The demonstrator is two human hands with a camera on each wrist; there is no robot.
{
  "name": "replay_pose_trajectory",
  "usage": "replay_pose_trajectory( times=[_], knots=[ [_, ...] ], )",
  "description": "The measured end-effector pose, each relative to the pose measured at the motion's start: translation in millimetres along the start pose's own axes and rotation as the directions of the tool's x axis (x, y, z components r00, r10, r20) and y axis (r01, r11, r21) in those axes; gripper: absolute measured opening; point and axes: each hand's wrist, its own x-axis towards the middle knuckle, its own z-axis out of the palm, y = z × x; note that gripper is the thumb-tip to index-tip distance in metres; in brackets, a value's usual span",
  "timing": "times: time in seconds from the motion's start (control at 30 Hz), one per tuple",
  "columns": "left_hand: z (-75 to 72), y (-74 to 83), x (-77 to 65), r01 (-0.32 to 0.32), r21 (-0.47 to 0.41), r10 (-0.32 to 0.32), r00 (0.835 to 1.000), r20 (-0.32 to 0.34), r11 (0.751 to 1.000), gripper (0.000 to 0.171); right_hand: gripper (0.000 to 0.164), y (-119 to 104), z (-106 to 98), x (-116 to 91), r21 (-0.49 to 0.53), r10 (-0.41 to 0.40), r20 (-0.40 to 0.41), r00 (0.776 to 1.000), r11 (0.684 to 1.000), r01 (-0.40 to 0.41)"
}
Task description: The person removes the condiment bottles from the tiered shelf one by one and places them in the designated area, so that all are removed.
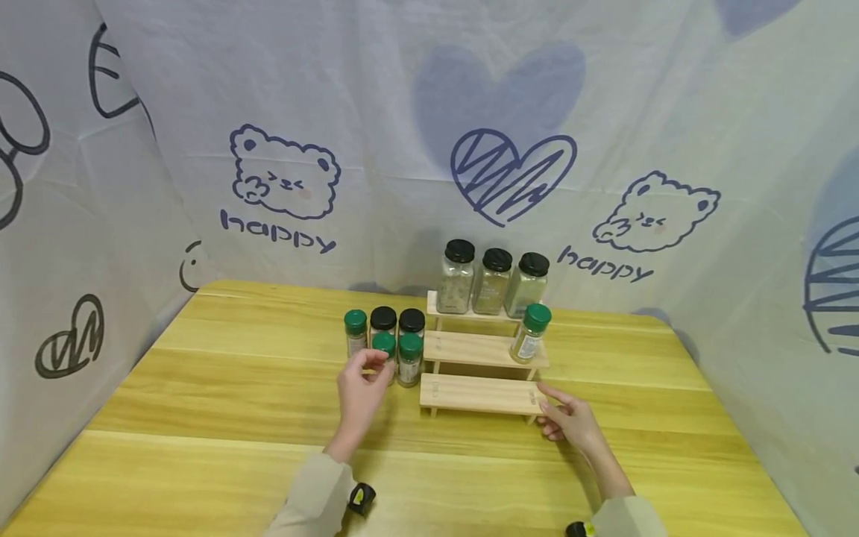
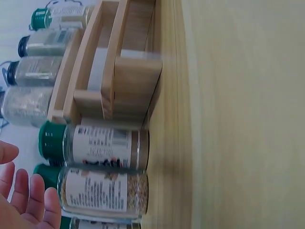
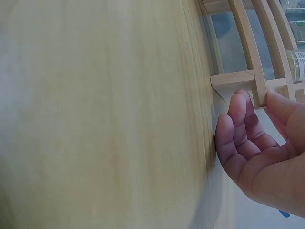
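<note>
A three-step wooden spice rack (image 1: 479, 393) stands on the table. My right hand (image 1: 570, 424) pinches the right end of its lowest step, thumb on top and fingertips at the underside, as the right wrist view also shows. To the rack's left, my left hand (image 1: 365, 388) hovers with loosely bent fingers by the green cap of a spice jar (image 2: 95, 189); the left wrist view shows nothing gripped. Beside that one stands another green-capped spice jar (image 1: 408, 365). Behind them are two black-capped jars (image 1: 411, 321) and a green-capped jar (image 1: 356, 332).
On the top step stand three black-capped glass jars (image 1: 491, 287). A green-capped jar (image 1: 530, 339) occupies the right end of the middle step. The wooden table (image 1: 221, 373) meets a printed cloth (image 1: 389, 149) behind the rack.
</note>
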Motion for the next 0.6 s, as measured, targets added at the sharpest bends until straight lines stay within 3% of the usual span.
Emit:
replay_pose_trajectory(
  times=[0.1,0.3,0.6],
  knots=[
    [3.3,8.2,-4.9,-0.015,-0.012,0.015,0.999,0.034,1.0,0.01,0.043,0.4,-0.2,-0.3,0.003,0.0,0.006,1.0,1.0,0.0],
    [7.5,41.3,-12.3,-0.038,-0.041,0.042,0.994,0.104,0.998,0.007,0.044,0.8,-1.1,-0.2,0.007,-0.001,0.01,1.0,1.0,0.001],
    [21.4,59.4,-16.8,0.008,-0.104,0.017,0.972,0.233,0.995,0.008,0.042,0.3,-0.9,0.6,0.006,-0.002,0.01,1.0,1.0,0.002]
  ],
)
